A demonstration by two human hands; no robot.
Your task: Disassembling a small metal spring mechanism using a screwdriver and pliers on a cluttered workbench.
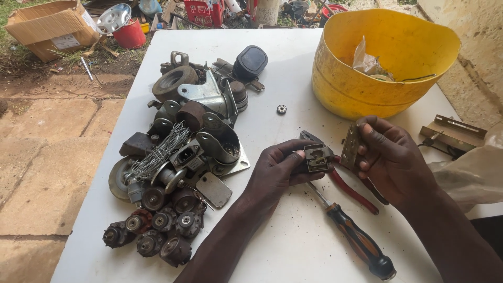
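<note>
My left hand (277, 170) grips a small dark square metal part (317, 158) at the middle of the white table (293, 68). Just to its right, my right hand (390, 157) holds a flat brass-coloured metal plate (350, 148) upright, close to the square part. Under both hands lie red-handled pliers (353, 191). A screwdriver with an orange and black handle (359, 241) lies beside them, pointing towards my hands.
A heap of old caster wheels, brackets and a wire bundle (178, 152) fills the table's left half. A small bearing (281, 109) lies alone. A yellow bucket (377, 68) stands at the back right. Brass hinges (453, 133) and a plastic bag (471, 173) sit at the right edge.
</note>
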